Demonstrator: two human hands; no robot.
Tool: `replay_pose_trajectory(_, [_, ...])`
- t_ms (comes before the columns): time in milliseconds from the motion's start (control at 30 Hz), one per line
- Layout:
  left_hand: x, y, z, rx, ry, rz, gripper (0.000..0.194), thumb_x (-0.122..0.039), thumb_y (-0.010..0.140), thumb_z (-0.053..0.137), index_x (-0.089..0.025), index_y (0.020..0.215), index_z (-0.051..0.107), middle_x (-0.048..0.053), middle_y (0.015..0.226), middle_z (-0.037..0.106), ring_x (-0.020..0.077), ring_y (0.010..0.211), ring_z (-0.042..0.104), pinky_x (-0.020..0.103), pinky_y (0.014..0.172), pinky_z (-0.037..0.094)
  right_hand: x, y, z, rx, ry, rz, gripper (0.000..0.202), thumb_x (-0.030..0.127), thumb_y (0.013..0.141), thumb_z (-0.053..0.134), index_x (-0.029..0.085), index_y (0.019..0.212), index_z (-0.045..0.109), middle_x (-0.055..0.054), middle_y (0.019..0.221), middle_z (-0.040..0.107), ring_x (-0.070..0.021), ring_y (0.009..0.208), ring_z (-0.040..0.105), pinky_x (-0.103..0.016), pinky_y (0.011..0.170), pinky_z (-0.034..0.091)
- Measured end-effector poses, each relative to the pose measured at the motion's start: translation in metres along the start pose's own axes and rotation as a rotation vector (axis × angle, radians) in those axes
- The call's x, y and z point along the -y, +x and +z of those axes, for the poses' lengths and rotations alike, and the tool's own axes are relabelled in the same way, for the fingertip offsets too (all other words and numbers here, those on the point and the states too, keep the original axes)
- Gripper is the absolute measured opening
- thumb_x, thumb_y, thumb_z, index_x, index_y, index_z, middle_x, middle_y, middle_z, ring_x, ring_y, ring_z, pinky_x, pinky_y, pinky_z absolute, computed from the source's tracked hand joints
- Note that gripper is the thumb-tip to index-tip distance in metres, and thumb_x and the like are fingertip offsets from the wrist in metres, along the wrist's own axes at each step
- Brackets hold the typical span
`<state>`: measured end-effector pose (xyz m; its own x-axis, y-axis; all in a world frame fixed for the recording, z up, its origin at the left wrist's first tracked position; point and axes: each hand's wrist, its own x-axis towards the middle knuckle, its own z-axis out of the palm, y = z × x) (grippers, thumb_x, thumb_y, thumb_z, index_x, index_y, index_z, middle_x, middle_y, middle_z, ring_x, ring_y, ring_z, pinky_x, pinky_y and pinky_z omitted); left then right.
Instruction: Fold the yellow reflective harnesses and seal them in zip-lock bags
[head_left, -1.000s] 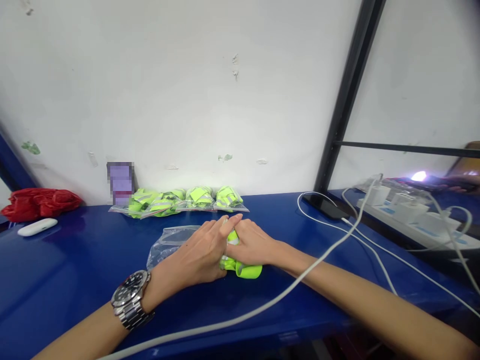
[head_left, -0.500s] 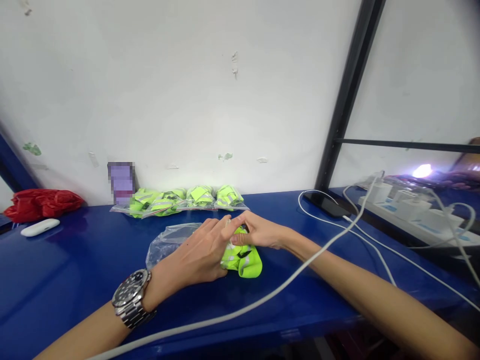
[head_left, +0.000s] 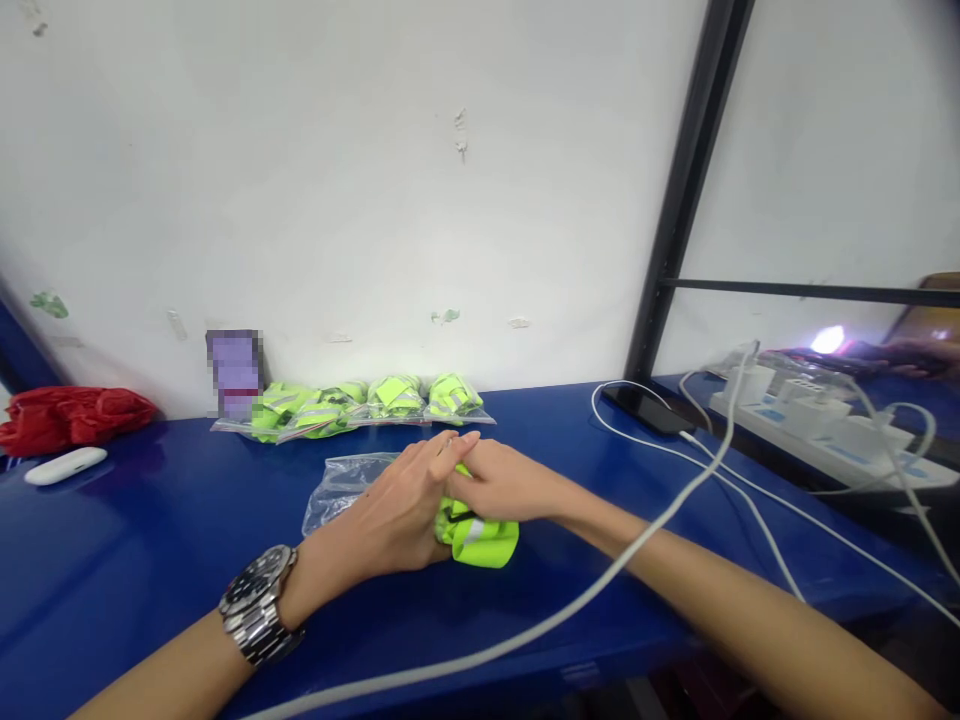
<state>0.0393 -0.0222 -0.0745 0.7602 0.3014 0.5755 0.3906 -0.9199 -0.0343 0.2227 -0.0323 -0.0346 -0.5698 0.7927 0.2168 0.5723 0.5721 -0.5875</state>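
Note:
A yellow-green reflective bundle (head_left: 484, 540) lies partly under both hands at the middle of the blue table. My left hand (head_left: 401, 510), with a watch on its wrist, is curled over the bundle's left side and the mouth of a clear plastic bag (head_left: 341, 485). The bag's flat part spreads out to the left, behind that hand. My right hand (head_left: 502, 480) is closed on the top of the bundle, its fingers touching the left hand. Its fingertips are partly hidden.
Several bagged yellow-green bundles (head_left: 396, 396) line the wall behind, beside an upright pixelated phone (head_left: 236, 372). Red plastic (head_left: 82, 418) and a white case (head_left: 66, 466) lie left. A white cable (head_left: 555, 615) crosses in front; a black phone (head_left: 646, 408) and power strip (head_left: 817, 415) are right.
My right hand has moved slightly left and down over the bundle, covering more of its top. The bundle's loose end sits a little lower, and the view has shifted slightly.

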Motion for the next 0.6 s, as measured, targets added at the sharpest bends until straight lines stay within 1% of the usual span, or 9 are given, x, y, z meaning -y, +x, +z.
replay_pose_trajectory(67, [0.0, 0.0, 0.001, -0.033, -0.029, 0.019, 0.104, -0.021, 0.073, 0.067, -0.021, 0.148, -0.005, 0.02, 0.136, 0.041, 0.0327, 0.124, 0.046, 0.051, 0.098, 0.045, -0.004, 0.0, -0.015, 0.23, 0.265, -0.032, 0.016, 0.03, 0.085, 0.055, 0.015, 0.084, 0.061, -0.002, 0.076, 0.06, -0.0151, 0.077, 0.056, -0.024, 0.068, 0.044])
replay_pose_trajectory(167, [-0.003, -0.001, 0.0, -0.018, -0.01, 0.028, 0.104, -0.022, 0.075, 0.069, -0.022, 0.148, -0.005, 0.021, 0.139, 0.039, 0.0331, 0.127, 0.044, 0.053, 0.101, 0.043, -0.014, -0.002, -0.032, 0.501, 0.653, 0.035, 0.022, 0.03, 0.081, 0.062, 0.015, 0.096, 0.062, -0.001, 0.087, 0.063, -0.0155, 0.091, 0.06, -0.025, 0.08, 0.047])
replay_pose_trajectory(233, [-0.006, -0.002, -0.001, -0.006, -0.01, 0.015, 0.106, -0.023, 0.074, 0.07, -0.022, 0.148, -0.005, 0.021, 0.14, 0.037, 0.0331, 0.127, 0.044, 0.052, 0.101, 0.043, -0.021, -0.003, -0.035, 0.585, 0.773, 0.03, 0.031, 0.03, 0.076, 0.067, 0.015, 0.102, 0.06, -0.002, 0.094, 0.062, -0.0154, 0.093, 0.06, -0.026, 0.084, 0.047])
replay_pose_trajectory(267, [-0.007, -0.002, -0.002, -0.002, -0.016, 0.004, 0.107, -0.024, 0.073, 0.071, -0.021, 0.148, -0.005, 0.021, 0.14, 0.037, 0.0328, 0.126, 0.045, 0.052, 0.1, 0.044, -0.023, -0.003, -0.034, 0.587, 0.785, 0.003, 0.033, 0.03, 0.074, 0.069, 0.014, 0.102, 0.06, -0.003, 0.094, 0.062, -0.0153, 0.091, 0.06, -0.026, 0.083, 0.047])
replay_pose_trajectory(300, [-0.009, -0.002, -0.003, 0.002, -0.022, -0.012, 0.109, -0.024, 0.071, 0.072, -0.021, 0.148, -0.005, 0.021, 0.139, 0.038, 0.0323, 0.124, 0.046, 0.051, 0.099, 0.045, -0.025, -0.004, -0.032, 0.557, 0.77, -0.029, 0.033, 0.03, 0.073, 0.07, 0.013, 0.1, 0.06, -0.003, 0.093, 0.062, -0.0149, 0.088, 0.059, -0.026, 0.08, 0.047])
replay_pose_trajectory(367, [-0.011, -0.001, -0.004, 0.01, -0.018, -0.036, 0.109, -0.023, 0.07, 0.071, -0.021, 0.148, -0.005, 0.02, 0.137, 0.04, 0.0321, 0.121, 0.048, 0.05, 0.096, 0.047, -0.025, -0.003, -0.024, 0.407, 0.678, -0.059, 0.025, 0.027, 0.07, 0.07, 0.013, 0.09, 0.061, -0.001, 0.084, 0.06, -0.0129, 0.076, 0.056, -0.024, 0.069, 0.046])
replay_pose_trajectory(433, [-0.013, 0.0, -0.005, 0.028, 0.017, -0.042, 0.107, -0.02, 0.069, 0.068, -0.023, 0.148, -0.005, 0.019, 0.136, 0.041, 0.0333, 0.119, 0.049, 0.051, 0.095, 0.047, -0.023, -0.003, -0.015, 0.212, 0.548, -0.025, 0.016, 0.021, 0.066, 0.068, 0.013, 0.078, 0.061, 0.002, 0.072, 0.054, -0.0101, 0.065, 0.048, -0.021, 0.058, 0.04])
replay_pose_trajectory(500, [-0.014, 0.002, -0.007, 0.057, 0.072, -0.034, 0.107, -0.016, 0.069, 0.066, -0.024, 0.148, -0.005, 0.019, 0.137, 0.039, 0.036, 0.119, 0.047, 0.054, 0.095, 0.045, -0.02, -0.002, -0.006, 0.06, 0.445, 0.026, 0.01, 0.017, 0.063, 0.066, 0.013, 0.068, 0.059, 0.004, 0.064, 0.047, -0.0086, 0.06, 0.041, -0.02, 0.053, 0.034])
replay_pose_trajectory(600, [-0.015, 0.002, -0.009, 0.126, 0.139, -0.046, 0.109, -0.008, 0.064, 0.063, -0.024, 0.148, -0.004, 0.02, 0.14, 0.036, 0.0386, 0.12, 0.045, 0.055, 0.094, 0.045, -0.019, -0.002, 0.002, -0.04, 0.392, 0.047, 0.011, 0.017, 0.063, 0.062, 0.014, 0.058, 0.052, 0.005, 0.059, 0.04, -0.0079, 0.058, 0.035, -0.02, 0.05, 0.028])
